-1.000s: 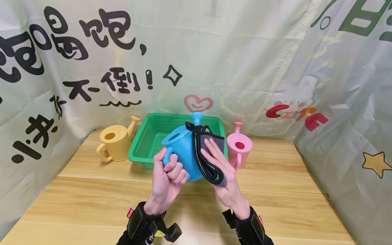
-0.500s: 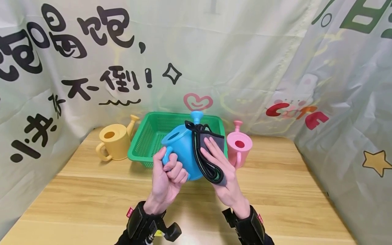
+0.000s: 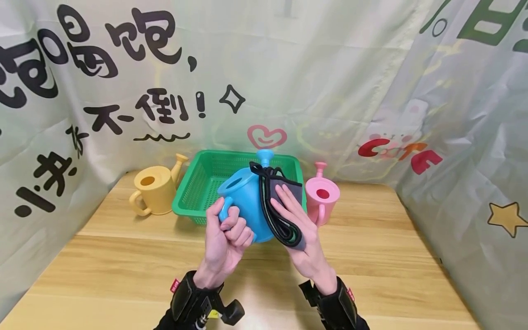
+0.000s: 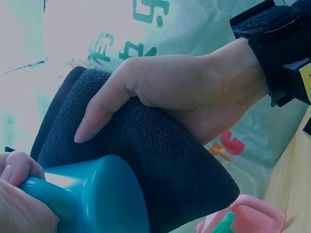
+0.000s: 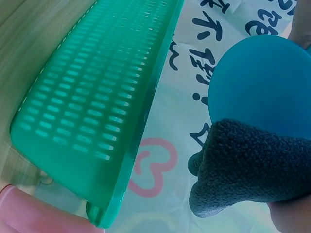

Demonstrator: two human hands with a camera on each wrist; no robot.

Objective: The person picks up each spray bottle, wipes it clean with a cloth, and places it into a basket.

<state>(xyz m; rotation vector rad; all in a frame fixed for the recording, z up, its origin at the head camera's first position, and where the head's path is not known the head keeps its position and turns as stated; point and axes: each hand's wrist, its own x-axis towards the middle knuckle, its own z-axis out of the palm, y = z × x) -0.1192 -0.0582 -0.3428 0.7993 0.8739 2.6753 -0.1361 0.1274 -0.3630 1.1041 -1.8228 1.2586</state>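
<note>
- Left hand (image 3: 224, 238), fingers curled round handle of blue watering can (image 3: 246, 201), held mid-frame above tabletop (image 3: 123, 266).
- Right hand (image 3: 299, 233), fingers straight, pressed dark cloth (image 3: 280, 215) flat against can's side.
- Behind: green basket (image 3: 198, 183).

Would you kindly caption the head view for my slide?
Left hand grips blue watering can by its handle; right hand presses dark cloth against it.

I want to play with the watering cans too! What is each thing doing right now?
blue watering can: lifted, held by its handle in the left hand.
dark cloth: folded, pressed on the blue can by the right hand.
yellow watering can: upright on the table.
pink watering can: upright, untouched.
green basket: on the table; no contents visible.
</note>
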